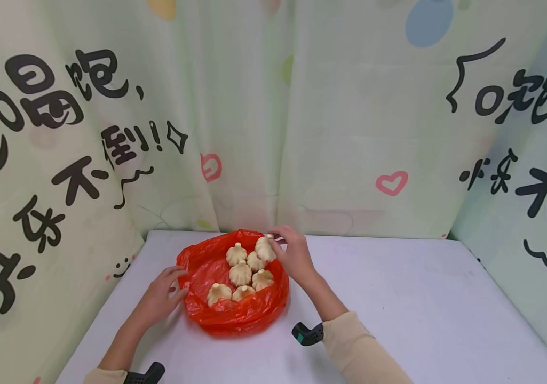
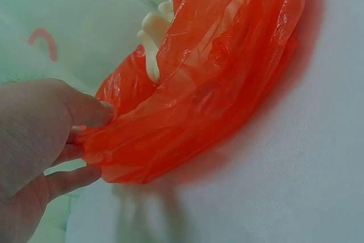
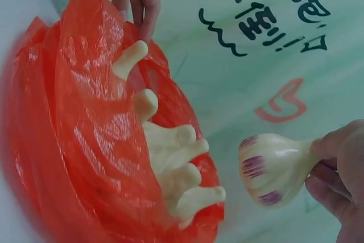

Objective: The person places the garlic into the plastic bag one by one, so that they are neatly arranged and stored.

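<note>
A red plastic bag (image 1: 239,322) lies on the table with its mouth wide and its rim folded down. Inside it are several pale garlic bulbs (image 1: 240,273), stems upward. My right hand (image 1: 297,256) holds one more garlic bulb (image 3: 270,169) by its stem, above the bag's far right side; purple streaks mark its bottom. At the left rim, my left hand (image 1: 165,293) pinches the bag's edge, thumb at the inner side and fingers outside, as the left wrist view shows. The red plastic hides the lower parts of the bagged bulbs in the right wrist view.
The white table (image 1: 398,309) stretches out to the right of the bag. A pale curtain (image 1: 350,122) with black lettering and pink hearts hangs behind the table and along both sides. Black wrist devices (image 1: 308,334) sit at both sleeves.
</note>
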Available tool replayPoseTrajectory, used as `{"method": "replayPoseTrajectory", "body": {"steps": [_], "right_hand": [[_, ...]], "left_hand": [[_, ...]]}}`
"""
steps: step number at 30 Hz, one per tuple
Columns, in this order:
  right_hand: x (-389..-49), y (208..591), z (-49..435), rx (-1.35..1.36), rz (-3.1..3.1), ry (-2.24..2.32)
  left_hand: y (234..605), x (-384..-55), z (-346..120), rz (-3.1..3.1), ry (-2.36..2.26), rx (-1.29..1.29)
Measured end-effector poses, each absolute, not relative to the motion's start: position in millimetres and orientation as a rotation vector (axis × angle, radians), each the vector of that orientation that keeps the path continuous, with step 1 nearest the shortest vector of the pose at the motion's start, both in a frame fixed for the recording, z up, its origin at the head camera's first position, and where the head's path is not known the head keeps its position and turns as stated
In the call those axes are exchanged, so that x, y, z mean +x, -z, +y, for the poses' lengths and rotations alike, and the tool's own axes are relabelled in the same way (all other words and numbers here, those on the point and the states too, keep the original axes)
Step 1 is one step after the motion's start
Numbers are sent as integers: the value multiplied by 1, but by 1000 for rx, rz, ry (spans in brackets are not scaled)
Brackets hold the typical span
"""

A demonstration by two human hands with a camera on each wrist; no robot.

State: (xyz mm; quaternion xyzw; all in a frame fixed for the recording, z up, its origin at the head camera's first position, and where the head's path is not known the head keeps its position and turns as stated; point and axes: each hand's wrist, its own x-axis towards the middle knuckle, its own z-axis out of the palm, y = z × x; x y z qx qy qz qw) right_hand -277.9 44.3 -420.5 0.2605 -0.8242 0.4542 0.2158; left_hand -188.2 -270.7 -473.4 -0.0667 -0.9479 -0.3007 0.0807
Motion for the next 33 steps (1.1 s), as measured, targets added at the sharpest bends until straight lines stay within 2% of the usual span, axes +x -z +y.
{"method": "replayPoseTrajectory", "body": {"steps": [33], "right_hand": [[-279,420,-19,895,-2383,-1266]], "left_hand": [[478,-188,-275,-2808,917,-192]]}}
